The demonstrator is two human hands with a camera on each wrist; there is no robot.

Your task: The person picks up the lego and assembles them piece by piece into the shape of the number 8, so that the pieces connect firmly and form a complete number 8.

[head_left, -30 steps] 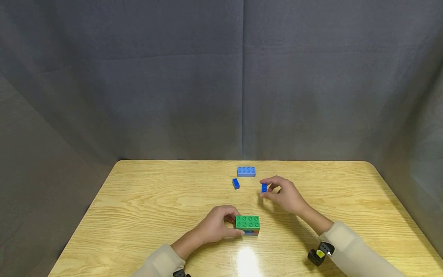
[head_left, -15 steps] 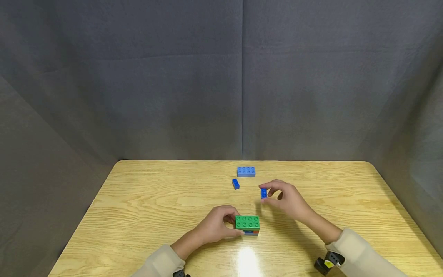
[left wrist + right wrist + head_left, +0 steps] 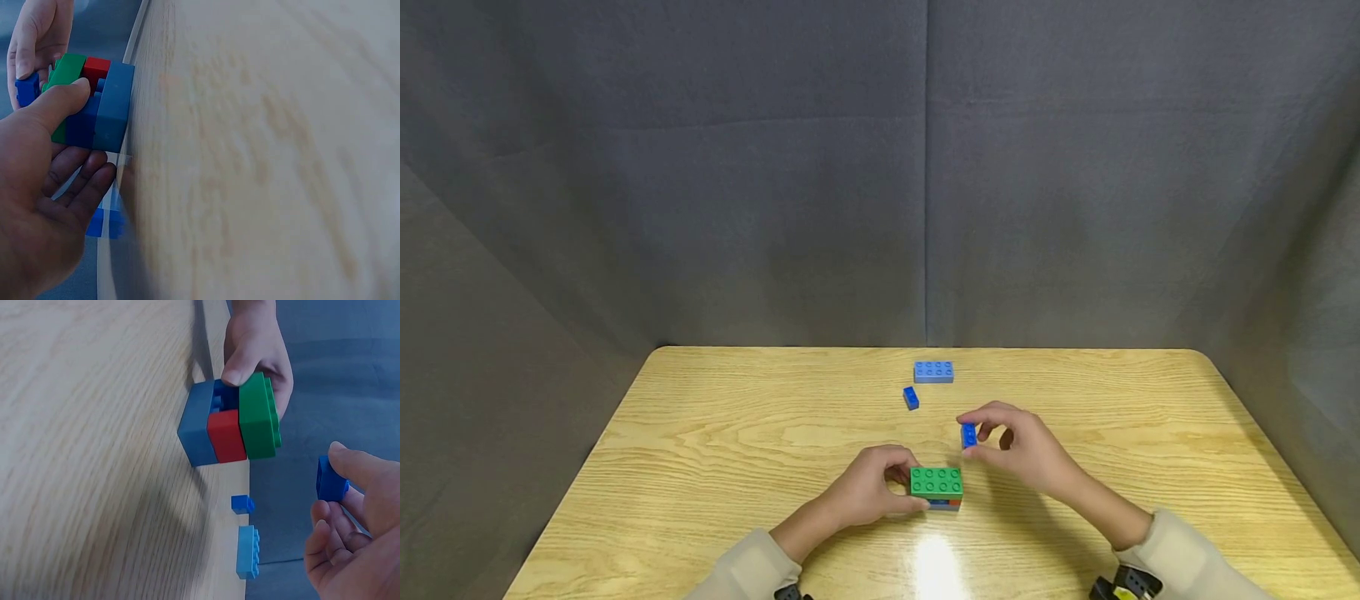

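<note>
A stack of toy bricks stands on the table in front of me, with a green brick (image 3: 936, 482) on top, a red brick (image 3: 227, 436) and a dark blue brick (image 3: 83, 122) in the middle layer, and a greyish-blue brick (image 3: 114, 106) at the bottom. My left hand (image 3: 868, 492) grips the stack's left side between thumb and fingers. Above the table, just behind and right of the stack, my right hand (image 3: 1026, 446) pinches a small dark blue brick (image 3: 969, 435), studs up. This brick is apart from the stack.
Farther back on the wooden table (image 3: 737, 417) lie a light blue brick (image 3: 934, 372) and another small dark blue brick (image 3: 911, 398). A grey curtain (image 3: 880, 208) hangs behind the table's far edge.
My right hand has brought the small dark blue brick nearer to me, closer to the stack. My left hand and the stack have stayed in place.
</note>
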